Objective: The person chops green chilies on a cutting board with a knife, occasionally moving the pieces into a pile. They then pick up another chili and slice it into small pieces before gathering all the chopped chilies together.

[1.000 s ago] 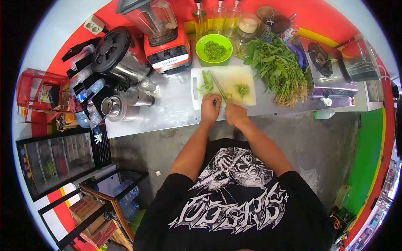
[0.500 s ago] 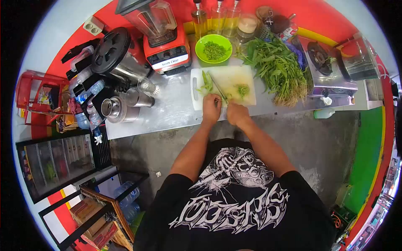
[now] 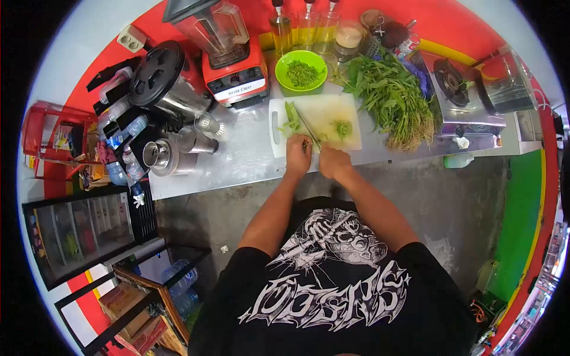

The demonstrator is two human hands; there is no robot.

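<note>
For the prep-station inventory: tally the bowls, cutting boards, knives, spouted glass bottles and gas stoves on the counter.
Green bowl: 1
White cutting board: 1
Knife: 1
Spouted glass bottles: 3
Gas stove: 1
Total: 7

knife (image 3: pixel 309 126) on cutting board (image 3: pixel 325 107), bowl (image 3: pixel 279 71) behind, greens (image 3: pixel 392 95) right
</note>
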